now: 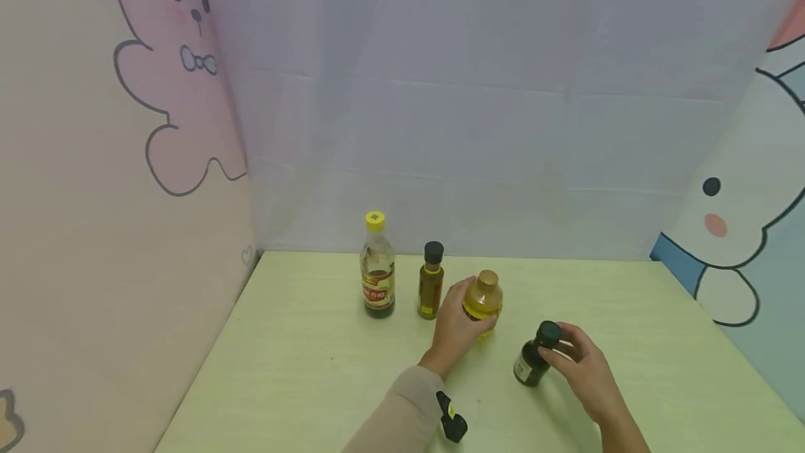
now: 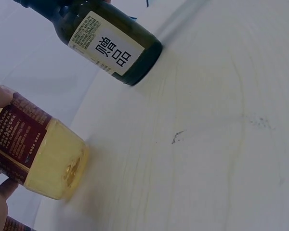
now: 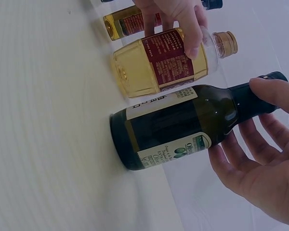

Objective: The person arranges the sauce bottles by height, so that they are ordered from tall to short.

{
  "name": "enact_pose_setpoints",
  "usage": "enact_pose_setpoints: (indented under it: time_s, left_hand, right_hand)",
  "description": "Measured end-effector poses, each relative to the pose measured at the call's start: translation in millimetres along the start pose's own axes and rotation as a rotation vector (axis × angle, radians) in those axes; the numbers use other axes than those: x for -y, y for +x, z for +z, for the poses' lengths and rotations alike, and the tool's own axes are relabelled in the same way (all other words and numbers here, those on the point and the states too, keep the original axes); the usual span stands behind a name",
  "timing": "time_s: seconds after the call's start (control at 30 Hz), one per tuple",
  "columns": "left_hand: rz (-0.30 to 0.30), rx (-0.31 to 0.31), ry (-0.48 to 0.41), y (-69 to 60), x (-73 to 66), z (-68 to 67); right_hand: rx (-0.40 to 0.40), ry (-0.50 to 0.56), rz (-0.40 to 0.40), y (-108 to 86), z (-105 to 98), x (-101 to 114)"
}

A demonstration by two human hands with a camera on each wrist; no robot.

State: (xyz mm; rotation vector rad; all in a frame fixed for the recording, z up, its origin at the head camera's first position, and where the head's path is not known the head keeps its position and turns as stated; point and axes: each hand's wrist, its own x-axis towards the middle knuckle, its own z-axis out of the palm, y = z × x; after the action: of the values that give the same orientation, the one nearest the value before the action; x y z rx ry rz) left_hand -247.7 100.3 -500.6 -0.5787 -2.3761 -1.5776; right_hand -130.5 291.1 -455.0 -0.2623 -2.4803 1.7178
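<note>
My left hand (image 1: 461,331) grips a clear bottle of yellow oil (image 1: 483,299) with a gold cap, its fingers and thumb around the body. In the right wrist view the dark red label of this bottle faces the camera. My right hand (image 1: 585,372) holds a dark green olive oil bottle (image 1: 528,367) by the neck, thumb on one side and fingers on the other. That bottle stands nearer to me and to the right; its cream label (image 2: 107,43) shows in the left wrist view. Whether either base touches the table cannot be told exactly.
A slim oil bottle (image 1: 430,292) with a black cap stands just left of my left hand. Further left is a yellow-capped bottle (image 1: 378,278) of dark liquid. The pale table (image 1: 302,369) ends at a curtain behind; a black wrist device (image 1: 451,419) sits at my left sleeve.
</note>
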Motion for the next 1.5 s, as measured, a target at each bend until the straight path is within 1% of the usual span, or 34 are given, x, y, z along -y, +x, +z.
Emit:
enact_pose_setpoints:
  time_s: [0.2, 0.47, 0.67, 0.9, 1.17, 1.3, 1.5]
  left_hand:
    - [0.006, -0.004, 0.004, 3.3, 0.5, 0.7]
    - [-0.031, -0.004, 0.004, 8.5, 1.4, 3.0]
    - [-0.043, -0.007, 0.019, 12.2, 4.5, 5.5]
    - [-0.055, -0.009, -0.001, 14.5, 5.7, 8.1]
    - [-0.067, -0.016, -0.002, 15.6, 9.8, 9.1]
    - [-0.075, -0.01, 0.001, 16.0, 11.5, 8.6]
    - [-0.075, 0.021, -0.014, 18.0, 8.0, 7.1]
  right_hand:
    - [0.0, 0.008, -0.001, 0.0, 0.3, 0.4]
    - [0.006, 0.026, -0.007, 0.0, 0.4, 0.4]
    - [0.007, 0.028, -0.007, -0.4, 0.5, 1.0]
    - [0.003, 0.026, -0.021, -0.1, 0.2, 0.8]
    - [-0.003, 0.016, -0.023, -0.6, 2.7, 0.2]
    - [-0.007, 0.004, -0.029, -0.8, 3.1, -0.1]
    - [-0.014, -0.019, -0.03, -1.1, 2.0, 0.1]
